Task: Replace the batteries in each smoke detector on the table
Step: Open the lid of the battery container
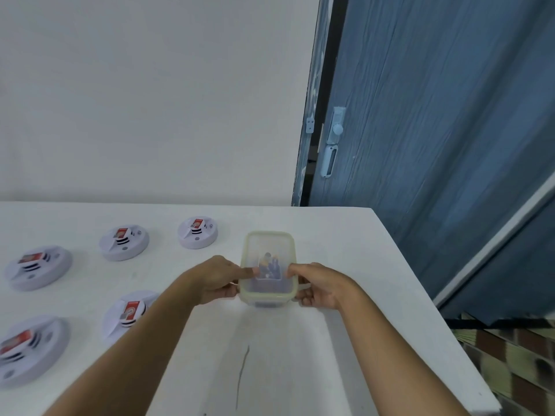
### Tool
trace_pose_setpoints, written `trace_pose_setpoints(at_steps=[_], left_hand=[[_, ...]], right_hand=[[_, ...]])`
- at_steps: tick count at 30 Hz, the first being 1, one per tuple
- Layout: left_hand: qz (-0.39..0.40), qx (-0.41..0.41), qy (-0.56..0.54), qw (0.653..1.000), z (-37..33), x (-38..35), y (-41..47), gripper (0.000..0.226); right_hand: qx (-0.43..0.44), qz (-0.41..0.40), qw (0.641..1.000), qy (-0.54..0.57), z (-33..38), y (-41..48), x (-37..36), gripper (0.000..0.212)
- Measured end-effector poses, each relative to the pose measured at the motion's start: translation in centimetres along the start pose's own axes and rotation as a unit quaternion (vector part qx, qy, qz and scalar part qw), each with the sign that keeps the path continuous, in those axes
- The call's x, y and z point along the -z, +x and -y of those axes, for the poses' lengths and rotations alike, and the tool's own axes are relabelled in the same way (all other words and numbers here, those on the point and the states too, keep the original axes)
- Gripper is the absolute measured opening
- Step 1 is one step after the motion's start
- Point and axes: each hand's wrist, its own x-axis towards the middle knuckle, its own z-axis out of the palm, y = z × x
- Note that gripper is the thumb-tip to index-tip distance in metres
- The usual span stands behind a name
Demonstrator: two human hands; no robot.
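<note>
Head view, the only one. Lidded plastic box on the white counter, right of the middle, set between the two hands. Left hand curled round its left edge with the thumb up on the lid; right hand curled round the right edge the same way. Hands apart, both clamped on the box. Small dark shapes visible through the cloudy lid, probably the batteries, too blurred to count.

Five smoke detectors spread over the left of the counter, well apart from the box, each showing a red-labelled block in its top recess, likely the fitted cell.

Judging by looks: box light, stiff, smooth-walled, so prone to slipping under a loose grip. Best held low on the side walls with one hand while the other lifts the lid at its rim. Best kept level, since loose contents likely slide. Detectors likely light, rigid discs, apt to skid on the smooth counter; better pinned at the rim with one hand, the red block pinched at its exposed end.
</note>
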Motion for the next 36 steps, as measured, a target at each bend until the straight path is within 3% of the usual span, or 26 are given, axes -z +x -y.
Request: trace_pose_setpoints(at_steps=[3,7,10,13,22,26,28,31,36], left_hand=[[-0.008,0.007,0.033,0.999,-0.2,-0.2,-0.8,0.036],[-0.044,0.006,0.014,0.999,-0.6,-1.3,-0.5,0.056],[-0.123,-0.005,-0.002,0.992,-0.2,-2.3,1.2,0.072],[-0.187,-0.029,0.023,0.982,0.8,-2.8,2.7,0.07],[-0.093,0.002,-0.077,0.993,0.6,-2.5,2.4,0.068],[-0.098,0.005,-0.086,0.991,0.6,-2.3,2.4,0.062],[-0.135,-0.027,-0.06,0.989,0.4,-2.6,2.4,0.049],[-0.237,-0.085,0.094,0.963,-0.1,-2.9,2.3,0.051],[-0.245,-0.087,0.1,0.96,0.1,-2.8,1.9,0.056]], right_hand=[[0.001,-0.002,1.0,-0.019,-0.4,-0.6,-0.2,0.016],[0.026,-0.05,0.998,-0.012,-0.2,-0.4,-0.7,0.044],[0.054,-0.092,0.994,-0.02,-0.3,0.1,-1.6,0.054],[0.082,-0.129,0.988,-0.011,-0.7,0.7,-2.5,0.046],[0.092,-0.125,0.986,0.054,-1.5,1.7,-2.7,0.041],[0.09,-0.132,0.987,0.037,-1.5,1.9,-2.5,0.041],[0.089,-0.128,0.987,0.041,-1.5,2.1,-2.3,0.041],[0.084,-0.122,0.988,0.053,-1.5,2.2,-2.1,0.042],[0.024,-0.096,0.989,0.107,-1.2,2.2,-1.7,0.041]])
